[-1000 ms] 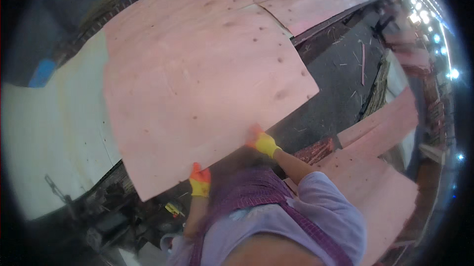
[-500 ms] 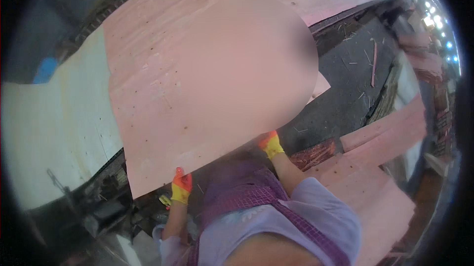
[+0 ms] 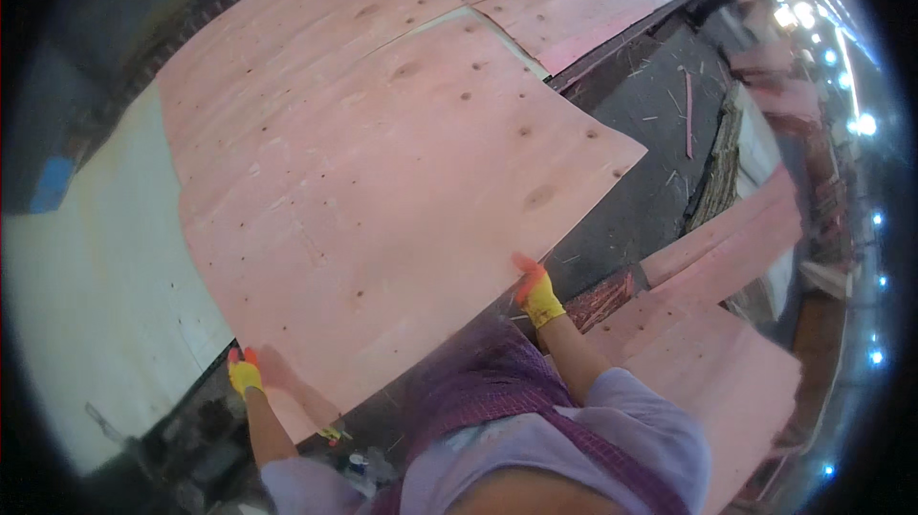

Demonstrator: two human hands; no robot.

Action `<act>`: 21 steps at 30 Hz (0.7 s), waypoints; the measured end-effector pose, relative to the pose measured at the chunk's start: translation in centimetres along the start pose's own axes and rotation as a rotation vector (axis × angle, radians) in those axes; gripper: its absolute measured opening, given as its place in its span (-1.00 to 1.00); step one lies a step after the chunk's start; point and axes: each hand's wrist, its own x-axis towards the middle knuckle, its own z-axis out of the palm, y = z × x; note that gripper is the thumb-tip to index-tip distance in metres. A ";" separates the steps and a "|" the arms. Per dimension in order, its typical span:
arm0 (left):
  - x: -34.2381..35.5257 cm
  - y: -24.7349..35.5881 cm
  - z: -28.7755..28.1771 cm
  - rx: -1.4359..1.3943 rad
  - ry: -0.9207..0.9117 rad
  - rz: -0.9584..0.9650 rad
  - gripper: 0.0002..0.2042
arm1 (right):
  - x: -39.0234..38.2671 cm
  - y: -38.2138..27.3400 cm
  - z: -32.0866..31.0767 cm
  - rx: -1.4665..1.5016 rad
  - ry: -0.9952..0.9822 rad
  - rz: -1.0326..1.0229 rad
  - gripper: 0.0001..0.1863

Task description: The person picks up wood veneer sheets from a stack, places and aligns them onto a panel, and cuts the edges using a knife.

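Observation:
A large pinkish wood veneer sheet (image 3: 316, 190) with dark knots lies across the stack before me. My left hand (image 3: 245, 373), in a yellow glove with orange-red fingers, is at the sheet's left edge near its front corner. Its fingers are apart, and a shadow falls on the sheet beside it. My right hand (image 3: 537, 293), gloved alike, is at the sheet's near edge; its fingers are stretched out, partly over the sheet and blurred by motion. A small yellow object (image 3: 331, 435), its kind unclear, lies by the front corner.
Pale sheets (image 3: 105, 276) lie to the left. More pink veneer (image 3: 535, 13) lies at the back. On the right are a dark surface (image 3: 660, 85) with scattered slivers, a thin pink strip (image 3: 688, 113), and veneer offcuts (image 3: 717, 343). Lights shine at the far right.
My left hand has moved left from the near edge to the left edge. My right hand's fingers have loosened at the near edge. The view has shifted, and the sheet's right part shows clearly now.

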 end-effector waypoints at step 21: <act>-4.7 -1.9 5.5 -1.220 -0.151 -0.622 -0.57 | 4.1 -8.5 -3.9 -0.349 0.143 -0.407 -0.72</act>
